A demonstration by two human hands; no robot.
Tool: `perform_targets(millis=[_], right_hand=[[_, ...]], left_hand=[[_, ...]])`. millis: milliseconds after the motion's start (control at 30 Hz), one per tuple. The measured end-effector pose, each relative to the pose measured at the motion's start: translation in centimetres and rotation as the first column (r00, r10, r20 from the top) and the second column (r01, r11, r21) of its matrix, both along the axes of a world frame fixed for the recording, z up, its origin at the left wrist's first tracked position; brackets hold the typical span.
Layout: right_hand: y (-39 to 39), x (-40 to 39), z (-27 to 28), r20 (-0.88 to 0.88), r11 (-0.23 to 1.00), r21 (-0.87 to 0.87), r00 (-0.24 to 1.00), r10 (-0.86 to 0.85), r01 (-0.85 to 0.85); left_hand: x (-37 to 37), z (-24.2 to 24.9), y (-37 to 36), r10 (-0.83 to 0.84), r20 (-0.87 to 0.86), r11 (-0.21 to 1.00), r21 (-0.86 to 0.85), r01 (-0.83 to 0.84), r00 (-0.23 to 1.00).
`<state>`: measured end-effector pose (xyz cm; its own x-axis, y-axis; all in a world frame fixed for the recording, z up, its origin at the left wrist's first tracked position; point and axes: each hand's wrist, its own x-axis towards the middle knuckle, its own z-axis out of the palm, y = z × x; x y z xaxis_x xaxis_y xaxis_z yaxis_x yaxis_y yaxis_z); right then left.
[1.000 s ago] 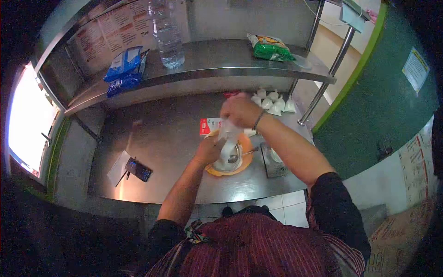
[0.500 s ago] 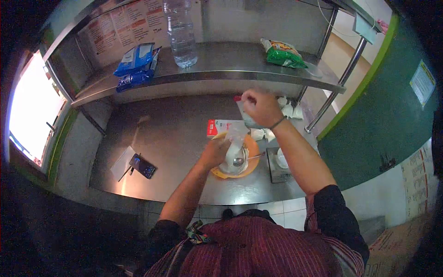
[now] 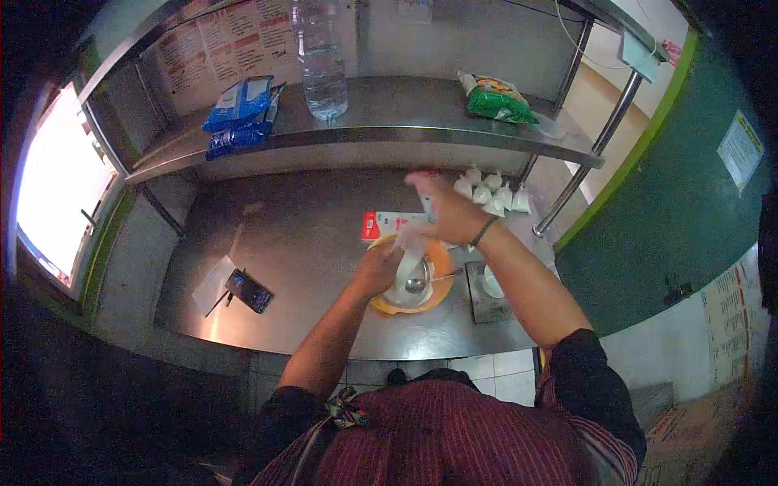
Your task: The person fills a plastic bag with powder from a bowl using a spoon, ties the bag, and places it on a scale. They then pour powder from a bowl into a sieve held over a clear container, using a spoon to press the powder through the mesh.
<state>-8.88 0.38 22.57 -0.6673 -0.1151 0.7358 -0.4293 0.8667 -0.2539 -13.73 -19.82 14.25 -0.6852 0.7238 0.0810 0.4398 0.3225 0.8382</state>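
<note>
My left hand point(image 3: 381, 269) is closed around a small clear plastic bag point(image 3: 412, 253) with white contents, held over the left side of an orange bowl point(image 3: 444, 296). Just above and right of the bag is my right hand point(image 3: 458, 212), blurred by motion, its fingers stretched up-left and its thumb low beside the bag's top. A metal spoon point(image 3: 416, 285) rests in the bowl, its handle sticking out over the right rim. Behind the hands lies a red and white box point(image 3: 381, 223), partly covered. A whitish pack point(image 3: 425, 202) shows partly behind my right hand.
Several tied white bags point(image 3: 494, 194) stand at the back right. A flat scale-like device point(image 3: 485, 304) with a white dish point(image 3: 493, 282) sits right of the bowl. A phone point(image 3: 250, 292) lies at left. The shelf point(image 3: 389, 101) above holds a water bottle point(image 3: 324, 77) and packets.
My right hand has come down and left toward the bag's top, its closed fingers now spread. The tied bags at the back right show more fully. My left hand stays in place.
</note>
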Motion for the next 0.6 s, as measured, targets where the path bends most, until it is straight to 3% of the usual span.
perform_targets(millis=[33,67,100,133,167,233,267,300,367,400,433,500,533,567,600], right_hand=[[0.5,0.1,-0.2,-0.002,1.000,0.003,1.000,-0.001,0.001],[1.1,0.3,-0.3,0.327,0.983,0.186,0.943,-0.060,-0.002],[1.7,0.5,-0.2,0.600,0.934,0.352,0.781,-0.172,-0.064],[2.5,-0.3,0.1,0.513,0.985,0.164,0.850,-0.124,0.045],[3.4,-0.3,0.2,0.508,0.984,0.173,0.852,-0.123,0.039],[3.3,0.3,2.3,0.076,0.950,-0.107,0.955,-0.286,0.293],[2.4,0.9,2.6,0.311,0.907,-0.354,0.943,-0.115,0.228],[2.0,1.1,1.7,0.306,0.909,-0.352,0.945,-0.114,0.224],[1.9,1.3,-0.6,0.400,1.000,-0.011,0.917,0.001,0.004],[1.8,1.4,0.0,0.495,0.997,0.063,0.869,0.013,-0.051],[2.7,0.7,-0.2,0.497,0.997,0.060,0.868,0.009,-0.045],[3.8,-0.7,0.4,0.307,0.962,0.220,0.925,-0.225,0.161],[4.0,-0.2,1.1,0.272,0.958,0.003,0.922,-0.277,0.287],[3.8,0.0,1.6,0.272,0.959,0.007,0.922,-0.274,0.283],[3.0,0.4,2.0,0.293,0.980,-0.094,0.945,-0.143,0.178]], left_hand=[[0.4,0.6,-0.1,0.026,0.080,1.000,-0.001,-0.026,0.996],[0.1,-0.4,0.0,0.026,0.077,1.000,0.001,-0.026,0.997],[-0.5,-2.0,0.3,-0.002,-0.055,0.995,0.099,0.007,0.998],[-0.7,-2.3,0.4,-0.013,-0.190,0.980,0.194,0.051,0.982],[-0.8,-2.6,0.5,-0.005,-0.193,0.978,0.203,0.045,0.981],[-0.8,-2.2,0.5,0.083,-0.026,0.994,0.073,-0.081,0.996],[-0.7,-1.9,0.4,0.090,-0.032,0.993,0.080,-0.087,0.995],[-0.5,-1.6,0.2,0.050,-0.049,0.987,0.155,-0.042,0.998],[-0.5,-1.8,0.3,0.001,-0.065,0.974,0.224,0.014,0.998],[-0.8,-2.4,0.4,-0.007,-0.087,0.978,0.205,0.024,0.996],[-0.8,-2.6,0.4,-0.015,-0.110,0.982,0.184,0.035,0.994],[-0.8,-2.8,0.4,0.016,-0.033,0.994,0.109,-0.012,0.999],[-0.8,-2.8,0.4,0.059,0.039,0.998,0.032,-0.060,0.997],[-0.8,-3.0,0.5,0.063,0.041,0.997,0.036,-0.065,0.997],[-0.9,-3.3,0.5,0.066,-0.008,0.996,0.059,-0.065,0.998]])
